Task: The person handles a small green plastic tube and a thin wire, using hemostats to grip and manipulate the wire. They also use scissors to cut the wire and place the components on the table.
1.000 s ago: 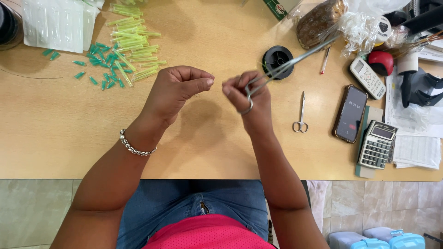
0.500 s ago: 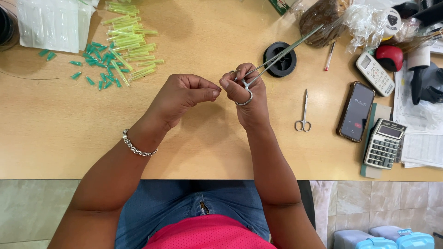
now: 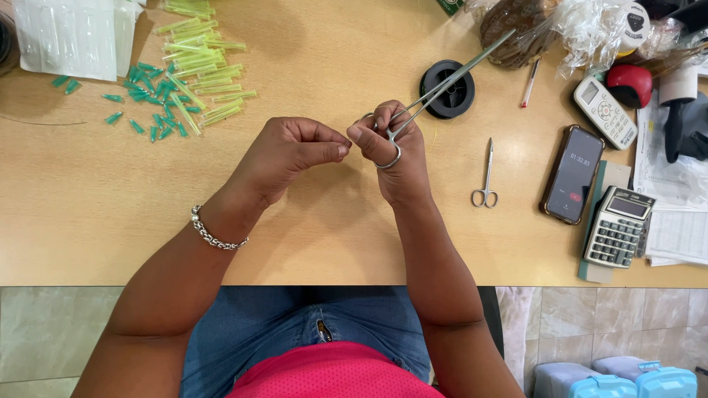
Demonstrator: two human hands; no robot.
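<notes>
Nearest to me, my left hand (image 3: 295, 151) was curled shut over the counter (image 3: 332, 236), thumb and forefinger pinched together on something too fine to make out; it may have been a thread, but I could not tell. My bracelet (image 3: 214, 234) sat at that wrist. Just beside it, fingertips almost touching, my right hand (image 3: 391, 147) was closed around the ring handles of a pair of long steel forceps (image 3: 442, 85), one ring on a finger, the shaft slanting up and away to the right above the counter. Whether the tips gripped anything I could not see.

I judged the step in hand to be fine pinch work between the two hands, with the forceps held ready rather than applied. The next move, in my estimate, called for a steady pinch and a careful turn of the forceps toward the left fingertips.

Further off, small scissors (image 3: 485, 177) lay well apart to the right, then a phone (image 3: 572, 174) and a calculator (image 3: 618, 227). A black spool (image 3: 447, 90) lay beneath the forceps shaft. Farthest left lay yellow-green tubes (image 3: 203, 66) and teal caps (image 3: 151, 110), untouched.
</notes>
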